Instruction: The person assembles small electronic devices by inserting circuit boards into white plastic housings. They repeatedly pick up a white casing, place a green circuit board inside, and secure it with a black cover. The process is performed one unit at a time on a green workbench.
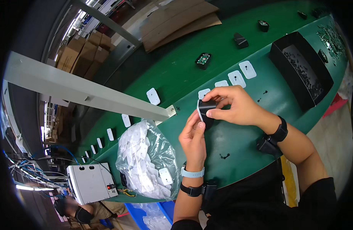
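Note:
Over the green bench my two hands hold one small black plastic case (208,109) with a white cover plate (199,110) against its left side. My left hand (194,138) pinches it from below and left, fingertips on the white plate. From the right, my right hand (237,106) grips the black body between thumb and fingers. Just beyond the hands, white plates (237,79) lie in a row, with small dark parts on them. Whether the plate is fully seated on the case cannot be made out.
A clear bag of white plates (140,161) sits left of my hands, beside a grey metal post (88,92). At right stands a black tray (278,53) of small dark parts. Black cases (203,60) and white plates lie along the far green strip. A white box (90,184) stands lower left.

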The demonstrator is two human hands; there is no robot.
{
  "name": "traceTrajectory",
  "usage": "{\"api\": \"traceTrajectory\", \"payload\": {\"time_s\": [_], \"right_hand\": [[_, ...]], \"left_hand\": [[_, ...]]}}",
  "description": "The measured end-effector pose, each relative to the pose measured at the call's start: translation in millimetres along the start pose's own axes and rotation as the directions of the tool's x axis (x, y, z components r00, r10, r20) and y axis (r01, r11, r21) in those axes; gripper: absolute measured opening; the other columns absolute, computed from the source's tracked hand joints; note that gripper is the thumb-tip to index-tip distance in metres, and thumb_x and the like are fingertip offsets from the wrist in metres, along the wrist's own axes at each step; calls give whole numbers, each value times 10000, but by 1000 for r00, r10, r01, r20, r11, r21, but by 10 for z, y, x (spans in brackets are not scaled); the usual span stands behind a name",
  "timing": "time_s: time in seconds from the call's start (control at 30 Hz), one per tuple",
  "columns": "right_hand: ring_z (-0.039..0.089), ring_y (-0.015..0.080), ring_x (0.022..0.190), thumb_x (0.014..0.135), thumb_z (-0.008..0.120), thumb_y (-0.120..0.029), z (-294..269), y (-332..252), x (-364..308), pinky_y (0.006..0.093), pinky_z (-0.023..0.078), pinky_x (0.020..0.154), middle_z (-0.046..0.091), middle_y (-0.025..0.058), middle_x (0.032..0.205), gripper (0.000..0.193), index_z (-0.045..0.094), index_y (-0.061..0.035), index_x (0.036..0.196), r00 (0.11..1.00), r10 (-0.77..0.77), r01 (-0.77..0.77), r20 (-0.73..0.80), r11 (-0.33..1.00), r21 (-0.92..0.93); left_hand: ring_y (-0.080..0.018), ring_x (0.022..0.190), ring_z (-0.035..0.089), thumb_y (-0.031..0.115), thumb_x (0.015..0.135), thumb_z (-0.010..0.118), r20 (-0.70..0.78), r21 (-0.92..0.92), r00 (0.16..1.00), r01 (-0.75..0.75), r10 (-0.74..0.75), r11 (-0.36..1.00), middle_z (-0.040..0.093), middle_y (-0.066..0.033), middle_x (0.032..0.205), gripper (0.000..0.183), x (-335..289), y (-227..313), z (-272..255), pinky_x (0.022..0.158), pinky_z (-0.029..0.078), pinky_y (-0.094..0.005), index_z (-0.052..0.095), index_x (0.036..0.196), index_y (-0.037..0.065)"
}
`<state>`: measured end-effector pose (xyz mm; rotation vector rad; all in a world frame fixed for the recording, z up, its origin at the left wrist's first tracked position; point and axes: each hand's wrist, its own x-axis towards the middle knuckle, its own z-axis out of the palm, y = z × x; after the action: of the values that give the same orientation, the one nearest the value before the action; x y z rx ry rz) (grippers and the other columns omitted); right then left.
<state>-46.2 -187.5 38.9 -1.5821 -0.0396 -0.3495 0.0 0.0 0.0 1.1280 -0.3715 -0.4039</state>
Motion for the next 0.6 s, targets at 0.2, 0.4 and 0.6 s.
{"api": "traceTrajectory", "payload": {"time_s": [0.2, 0.4, 0.6], "right_hand": [[699, 168, 911, 813, 777, -27, -70, -65, 10, 298, 601, 789, 713, 117, 1035, 313, 696, 28, 1110, 996, -68, 72, 65, 995, -62], [697, 178, 967, 811, 779, -3, -37, -117, -28, 308, 591, 827, 707, 129, 1070, 327, 690, 32, 1124, 996, -61, 64, 63, 997, -45], [702, 171, 934, 807, 794, -33, -25, -103, -26, 294, 598, 799, 721, 112, 1033, 314, 711, 13, 1106, 996, -80, 80, 27, 997, 15]], "left_hand": [[-152, 1065, 614, 20, 969, 629, -7, 0, 1000, -2, 2, 1000, 645, -119, 1237, 359, 6, 30, 32, 919, 493, -292, 578, 1315, -64], [-254, 1187, 618, -55, 922, 662, 73, 71, 991, -118, 112, 991, 585, -182, 1352, 363, 5, 25, -51, 1021, 509, -367, 591, 1277, -86], [-269, 1237, 591, -72, 911, 667, 60, 100, 992, -113, 107, 989, 554, -165, 1360, 429, -37, 109, 62, 1037, 509, -369, 562, 1327, -81]]}}
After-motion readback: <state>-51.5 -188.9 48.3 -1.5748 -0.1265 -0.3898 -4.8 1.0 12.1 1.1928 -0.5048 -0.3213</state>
